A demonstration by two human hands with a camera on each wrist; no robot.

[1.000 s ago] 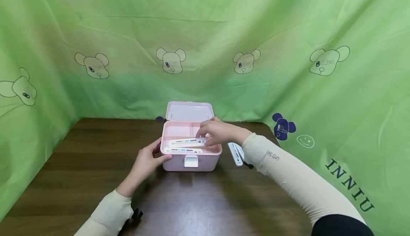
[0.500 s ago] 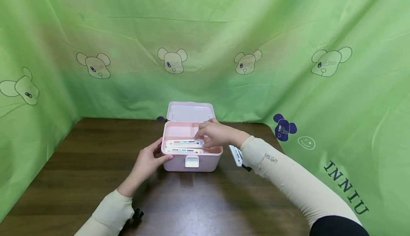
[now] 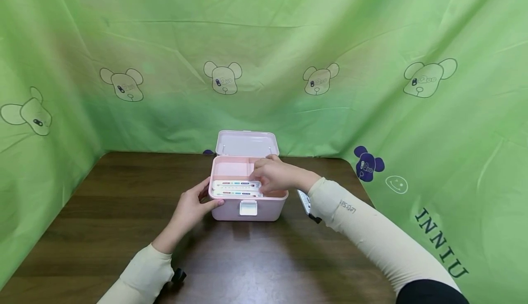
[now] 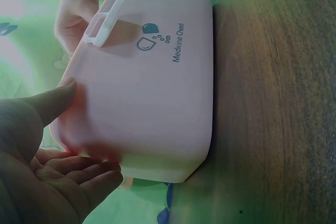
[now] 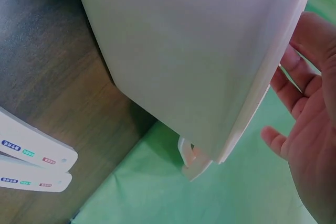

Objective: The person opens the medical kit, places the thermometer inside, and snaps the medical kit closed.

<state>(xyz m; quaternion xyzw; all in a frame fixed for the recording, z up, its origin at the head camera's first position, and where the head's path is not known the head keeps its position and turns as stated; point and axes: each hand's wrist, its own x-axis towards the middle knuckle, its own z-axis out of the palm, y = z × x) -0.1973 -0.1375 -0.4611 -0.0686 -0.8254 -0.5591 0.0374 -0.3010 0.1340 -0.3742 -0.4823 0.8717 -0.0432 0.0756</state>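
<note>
A pink medicine box [image 3: 266,211] stands upright on the table with its lid [image 3: 247,144] raised. Its front reads "Medicine Chest" in the left wrist view. My left hand [image 3: 191,207] holds its front left corner, thumb on the front rim and fingers along the side. Inside, two slim white cases with coloured labels lie side by side, the rear case [image 3: 235,185] and the front case [image 3: 233,194]. My right hand [image 3: 280,174] reaches over the right rim and pinches the rear case's right end. Its fingertips are partly hidden inside the box.
More slim white cases [image 5: 31,145] lie on the wooden table [image 3: 136,194], right of the box and partly under my right forearm. A white latch [image 3: 248,207] hangs on the box front. A green patterned curtain [image 3: 272,29] surrounds the table's back and sides.
My right hand has shifted slightly left and down with the rear case, which has gone from slanted to flat and parallel to the front case. The left hand keeps its hold.
</note>
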